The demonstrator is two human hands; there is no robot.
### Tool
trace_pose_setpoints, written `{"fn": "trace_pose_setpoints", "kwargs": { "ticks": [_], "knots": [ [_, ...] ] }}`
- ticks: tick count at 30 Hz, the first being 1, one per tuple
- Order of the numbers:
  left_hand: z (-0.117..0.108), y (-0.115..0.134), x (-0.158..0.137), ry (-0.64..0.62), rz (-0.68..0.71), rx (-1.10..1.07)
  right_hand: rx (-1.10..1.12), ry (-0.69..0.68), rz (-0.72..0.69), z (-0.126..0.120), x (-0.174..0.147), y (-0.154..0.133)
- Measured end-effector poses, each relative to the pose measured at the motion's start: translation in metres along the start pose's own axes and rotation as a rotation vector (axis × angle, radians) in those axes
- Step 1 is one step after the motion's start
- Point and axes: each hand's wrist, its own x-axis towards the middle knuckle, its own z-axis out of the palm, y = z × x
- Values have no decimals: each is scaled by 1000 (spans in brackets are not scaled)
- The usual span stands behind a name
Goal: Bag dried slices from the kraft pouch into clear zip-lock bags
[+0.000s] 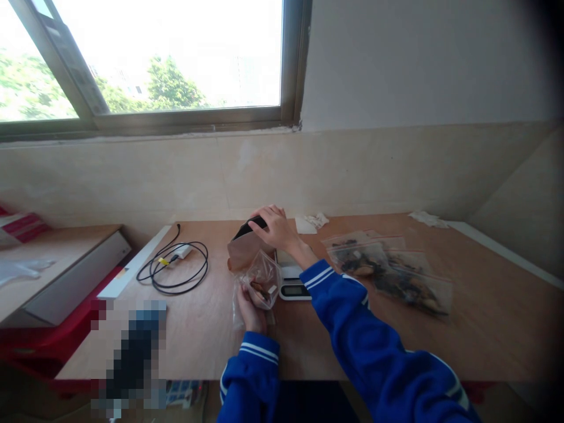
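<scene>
My left hand is closed around a clear plastic bag with a few dried brown pieces at its bottom. My right hand grips the upper rim of a brown container with a dark inside, tilted just behind the bag. Its thumb lies over the dark opening, and some fingers are hidden behind the rim. The container's lower part is covered by the bag. Right beside the bag, a white digital scale is partly hidden under my right forearm.
Several zip bags of dark dried pieces lie at the right. A coiled black cable and white adapter sit at the left. Crumpled tissue rests near the wall. A pixelated patch covers the table's left front corner.
</scene>
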Motion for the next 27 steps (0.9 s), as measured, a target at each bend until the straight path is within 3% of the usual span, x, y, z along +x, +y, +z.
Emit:
{"fn": "trace_pose_setpoints", "kwargs": {
  "ticks": [7, 11, 14, 17, 19, 21, 24, 27],
  "knots": [
    [4, 2, -8, -187, 44, -25, -104, -43, 48, -4, 7, -10],
    [2, 0, -7, -244, 55, -17, -104, 17, 57, -7, 11, -16],
    [3, 1, -9, -296, 62, -4, 23, 141, 77, -16, 9, -20],
    [4, 3, -12, -291, 87, 36, 329, 193, 152, -36, -1, -26],
    [5, 4, -13, -266, 106, 58, 537, 62, 230, -51, -12, -29],
    [5, 4, -13, -246, 108, 70, 625, -200, 271, -61, -24, -30],
    [4, 3, -12, -237, 88, 67, 492, -579, 264, -63, -41, -27],
    [3, 3, -11, -262, 91, 70, 313, -764, 273, -50, -52, -23]
  ]
}}
